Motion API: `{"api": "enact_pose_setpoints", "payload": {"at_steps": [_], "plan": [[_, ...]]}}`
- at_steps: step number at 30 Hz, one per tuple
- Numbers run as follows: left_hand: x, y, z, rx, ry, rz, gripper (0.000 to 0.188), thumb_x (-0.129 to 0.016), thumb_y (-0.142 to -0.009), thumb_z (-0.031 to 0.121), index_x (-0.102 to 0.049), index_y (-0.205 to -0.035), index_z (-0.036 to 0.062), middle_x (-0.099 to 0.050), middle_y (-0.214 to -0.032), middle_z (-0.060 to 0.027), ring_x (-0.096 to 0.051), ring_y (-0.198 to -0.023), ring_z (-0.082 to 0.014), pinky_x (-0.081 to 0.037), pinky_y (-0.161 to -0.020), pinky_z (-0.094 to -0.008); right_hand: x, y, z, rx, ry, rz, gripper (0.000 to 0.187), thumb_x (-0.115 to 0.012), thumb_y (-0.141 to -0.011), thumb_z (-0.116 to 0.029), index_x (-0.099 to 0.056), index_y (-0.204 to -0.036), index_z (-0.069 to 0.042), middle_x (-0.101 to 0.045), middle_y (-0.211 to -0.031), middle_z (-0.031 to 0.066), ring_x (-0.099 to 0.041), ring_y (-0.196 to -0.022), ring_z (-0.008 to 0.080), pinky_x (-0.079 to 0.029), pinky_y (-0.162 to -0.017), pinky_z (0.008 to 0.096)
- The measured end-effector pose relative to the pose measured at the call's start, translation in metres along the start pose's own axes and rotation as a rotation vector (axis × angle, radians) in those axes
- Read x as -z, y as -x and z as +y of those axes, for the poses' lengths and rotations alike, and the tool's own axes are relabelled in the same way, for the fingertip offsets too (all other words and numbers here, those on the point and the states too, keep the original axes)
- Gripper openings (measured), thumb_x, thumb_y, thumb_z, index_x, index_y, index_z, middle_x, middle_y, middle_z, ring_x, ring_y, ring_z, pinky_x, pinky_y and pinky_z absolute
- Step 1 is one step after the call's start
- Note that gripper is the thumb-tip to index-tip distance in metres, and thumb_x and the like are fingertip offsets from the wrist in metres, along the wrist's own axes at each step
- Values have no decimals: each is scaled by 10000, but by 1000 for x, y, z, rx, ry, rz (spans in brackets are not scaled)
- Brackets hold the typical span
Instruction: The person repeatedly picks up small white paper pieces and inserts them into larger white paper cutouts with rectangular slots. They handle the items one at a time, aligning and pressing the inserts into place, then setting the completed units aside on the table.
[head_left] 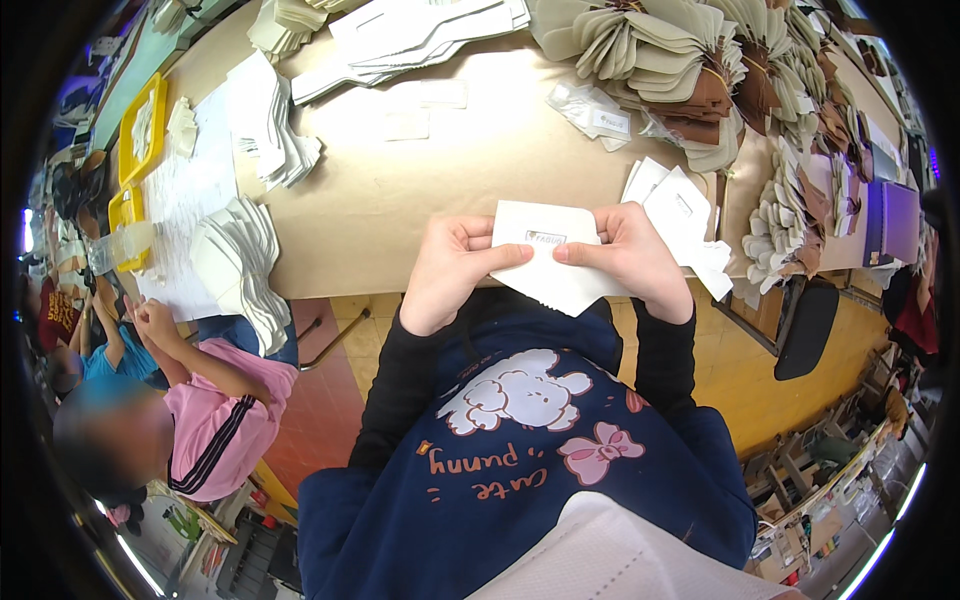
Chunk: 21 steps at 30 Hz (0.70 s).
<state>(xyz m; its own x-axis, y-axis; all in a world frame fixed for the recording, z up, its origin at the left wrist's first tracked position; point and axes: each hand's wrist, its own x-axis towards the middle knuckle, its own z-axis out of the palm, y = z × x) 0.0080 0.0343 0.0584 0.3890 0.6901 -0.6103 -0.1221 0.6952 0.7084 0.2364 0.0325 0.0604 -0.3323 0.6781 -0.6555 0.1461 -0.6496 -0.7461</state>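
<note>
Between both hands I hold a white cut piece (565,285) of leather or fabric, over the table's near edge. A small printed label sits on its upper part. My left hand (452,262) pinches its left side, thumb on top beside the label. My right hand (637,258) grips the right side the same way, its thumb close to the other. Just right of my right hand lie several similar white pieces (678,205), one also with a label. Small flat labels (407,125) lie on the table beyond my hands.
Stacks of white pieces (238,262) stand at left, near yellow trays (142,130). Bundles of beige and brown pieces (650,60) fill the back right, beside a plastic bag of labels (590,113). A co-worker in pink (225,420) sits at left. A black stool (806,328) stands at right.
</note>
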Motion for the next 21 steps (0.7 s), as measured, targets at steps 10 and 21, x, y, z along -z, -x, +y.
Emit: {"api": "enact_pose_setpoints", "payload": {"at_steps": [10,21], "plan": [[3,-2,-5,-6,-3,-23,331,-735,-867,41,-673,-1165,-88,-746,-1052,-154,-720,-886,-150,-566,-817,-285,-2,1,1,2,-63,7,303,-791,-850,-135,-726,-1052,82,-749,-869,106,-680,-724,96,-527,-642,245],[-14,16,4,-77,58,-8,303,-692,-906,32,-646,-1166,-118,-735,-1038,-160,-704,-897,-145,-557,-814,-269,-7,16,-5,106,-195,-17,284,-795,-852,-117,-726,-1041,83,-749,-882,96,-670,-731,82,-524,-645,230]]}}
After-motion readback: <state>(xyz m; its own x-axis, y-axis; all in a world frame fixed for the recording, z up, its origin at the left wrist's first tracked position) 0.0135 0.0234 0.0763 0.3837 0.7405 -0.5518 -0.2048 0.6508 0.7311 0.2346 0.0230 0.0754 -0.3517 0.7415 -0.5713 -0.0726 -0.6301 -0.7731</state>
